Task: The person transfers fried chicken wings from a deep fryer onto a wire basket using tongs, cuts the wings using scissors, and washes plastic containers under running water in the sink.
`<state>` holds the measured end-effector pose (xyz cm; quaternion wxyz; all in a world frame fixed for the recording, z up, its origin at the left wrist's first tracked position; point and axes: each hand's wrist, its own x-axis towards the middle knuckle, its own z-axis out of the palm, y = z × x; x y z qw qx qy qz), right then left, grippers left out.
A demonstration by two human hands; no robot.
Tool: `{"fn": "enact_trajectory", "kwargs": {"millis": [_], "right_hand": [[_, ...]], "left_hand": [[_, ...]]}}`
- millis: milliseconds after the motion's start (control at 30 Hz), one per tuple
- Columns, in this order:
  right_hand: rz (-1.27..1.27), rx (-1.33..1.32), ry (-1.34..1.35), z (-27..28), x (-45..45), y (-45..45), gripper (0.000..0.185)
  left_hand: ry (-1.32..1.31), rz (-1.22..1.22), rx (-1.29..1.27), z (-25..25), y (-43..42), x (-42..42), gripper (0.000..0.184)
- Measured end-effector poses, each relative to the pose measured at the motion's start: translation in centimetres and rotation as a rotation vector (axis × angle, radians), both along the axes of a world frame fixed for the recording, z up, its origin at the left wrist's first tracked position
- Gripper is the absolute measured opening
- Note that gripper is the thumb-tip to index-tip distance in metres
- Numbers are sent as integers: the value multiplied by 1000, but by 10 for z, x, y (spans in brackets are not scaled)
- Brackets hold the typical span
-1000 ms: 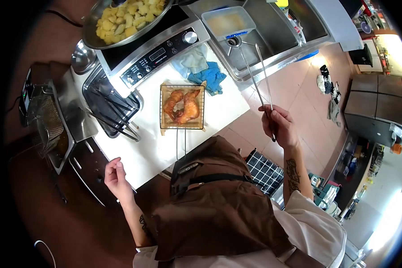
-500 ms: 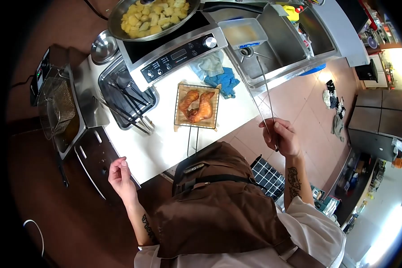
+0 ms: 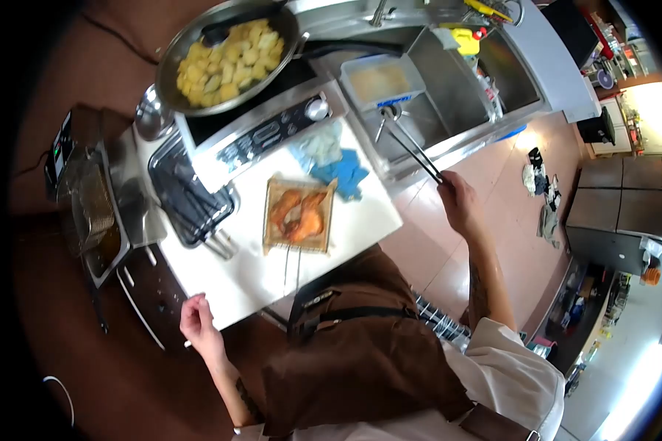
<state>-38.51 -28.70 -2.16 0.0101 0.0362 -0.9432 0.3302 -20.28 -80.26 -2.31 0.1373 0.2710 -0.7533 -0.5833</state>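
Observation:
My right hand (image 3: 460,202) grips a pair of long, thin metal tongs (image 3: 417,156), which point up and left over the sink's near edge. Off the front left corner of the white counter (image 3: 232,290), my left hand (image 3: 197,321) is raised with its fingers curled in and nothing visible in them. Between the hands, browned chicken pieces (image 3: 301,222) lie in a small square wire basket (image 3: 266,239) lined with brown paper. That basket rests on the counter, its wire handle toward my apron.
A pan of yellow cubed food (image 3: 232,62) sits on the cooktop (image 3: 268,132), its handle reaching over the sink (image 3: 449,88). Blue cloth (image 3: 346,173) lies behind the basket. A black tray (image 3: 191,195) with utensils and a fryer (image 3: 95,220) are at left.
The tongs have swung from nearly upright to slanting up and left, over the sink edge. My right hand has turned and risen slightly. The counter appears lower and further left as the view shifts.

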Motion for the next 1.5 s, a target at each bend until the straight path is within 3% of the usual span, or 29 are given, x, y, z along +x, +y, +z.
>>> {"fn": "enact_trajectory", "kwargs": {"millis": [33, 167, 233, 300, 367, 433, 500, 567, 600, 633, 833, 867, 933, 1000, 1067, 1167, 1233, 1300, 1333, 1367, 1500], "right_hand": [[41, 156, 134, -16, -34, 27, 19], [70, 549, 70, -68, -215, 117, 14], [296, 651, 115, -79, -306, 136, 15], [408, 861, 238, -79, -384, 126, 15], [515, 959, 420, -94, -462, 109, 17], [618, 1032, 425, -81, -516, 77, 26], [589, 976, 290, -87, -559, 53, 33], [608, 853, 344, -125, -599, 53, 34], [701, 946, 367, -129, -608, 53, 30], [797, 1041, 385, -130, -607, 54, 27], [913, 993, 93, -116, -557, 51, 19], [1023, 1051, 265, -133, -550, 63, 19], [899, 638, -199, -138, -509, 99, 16], [707, 372, -450, -137, -461, 130, 16], [327, -31, -738, -157, -420, 167, 15], [94, -317, -753, -145, -360, 187, 16], [2, -523, -765, -141, -331, 193, 14], [-158, -684, -790, -134, -314, 193, 13], [-128, -703, -790, -146, -313, 200, 12], [-117, -721, -802, -158, -308, 213, 12], [-91, -745, -758, -139, -295, 201, 18]], "left_hand": [[-31, 54, -5, 0, 11, 1, 8], [-29, 319, -19, -15, 61, 14, 10], [-8, 405, 17, -32, 85, 37, 13], [-154, 520, -115, -66, 96, 79, 17], [-245, 537, -280, -61, 134, 82, 19], [-365, 565, -339, -56, 164, 97, 21], [-501, 597, -291, -57, 178, 128, 22], [-555, 641, -151, -48, 200, 145, 22], [-566, 684, -131, -45, 214, 146, 22], [-584, 725, -108, -41, 225, 149, 22], [-565, 663, -63, -61, 255, 154, 19], [-594, 700, 30, -58, 254, 147, 19], [-606, 712, 137, -66, 259, 144, 19], [-559, 689, 186, -82, 260, 149, 20], [-564, 683, 191, -102, 263, 165, 20], [-590, 683, 180, -113, 270, 150, 21], [-526, 662, 264, -147, 262, 180, 19], [-514, 573, 393, -148, 263, 169, 12], [-356, 628, 437, -148, 274, 161, 13], [-512, 787, 447, -128, 283, 139, 13], [-392, 736, 440, -141, 295, 138, 14]]}}
